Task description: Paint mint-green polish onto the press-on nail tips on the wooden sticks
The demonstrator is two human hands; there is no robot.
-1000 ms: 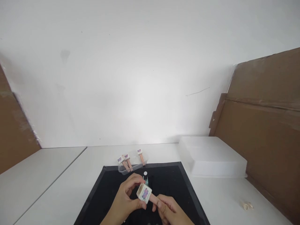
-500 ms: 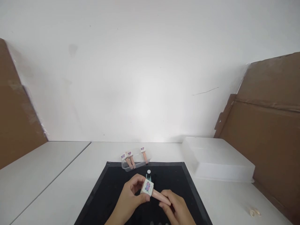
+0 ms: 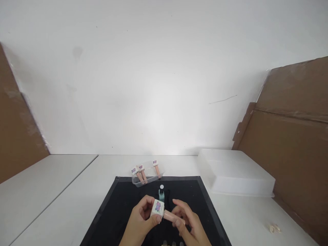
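Between my two hands is a pink-handled piece with a white square head (image 3: 158, 207) that bears a purple flower print. My left hand (image 3: 140, 218) pinches the square head between thumb and fingers. At the pink handle (image 3: 172, 216), my right hand (image 3: 188, 222) holds the far end, its index finger lifted off. Just beyond the head, a small teal bottle (image 3: 161, 194) with a black cap and a white top stands on the black mat (image 3: 123, 201). Behind it, a clear tray (image 3: 151, 179) holds three similar pink-handled pieces (image 3: 140, 176).
A translucent white bin (image 3: 235, 172) lies upside down at the right. Two small cream rings (image 3: 272, 228) rest on the white table at the lower right. Cardboard panels (image 3: 294, 136) flank both sides. Several small rounded tips show at the bottom edge.
The held piece has moved slightly left and down, uncovering more of the teal bottle. My right index finger has lifted from the handle. The whole view has shifted a little.
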